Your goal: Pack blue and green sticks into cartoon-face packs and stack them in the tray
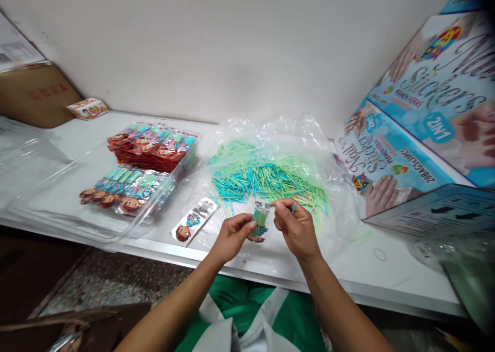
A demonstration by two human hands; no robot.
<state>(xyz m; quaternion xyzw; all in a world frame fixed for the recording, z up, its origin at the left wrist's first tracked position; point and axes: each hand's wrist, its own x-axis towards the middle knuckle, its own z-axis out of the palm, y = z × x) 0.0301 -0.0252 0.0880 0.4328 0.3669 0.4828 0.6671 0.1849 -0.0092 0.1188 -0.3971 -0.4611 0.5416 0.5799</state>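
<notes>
My left hand pinches a small clear printed packet between thumb and fingers. Green sticks show inside it, and a cartoon head is printed at its lower end. At the packet's upper right corner is my right hand, its fingers closed, with a short blue stick poking out of them. Whether its fingertips also grip the packet's edge, I cannot tell. Just beyond both hands, a heap of thin blue and green sticks lies on clear plastic. A flat white-backed packet with a cartoon figure rests left of my left hand.
To the left stands a clear plastic tray with stacked filled packets and a nearer row of packets. Large blue sticker boxes stand on the right. A cardboard box and a small carton are at the back left.
</notes>
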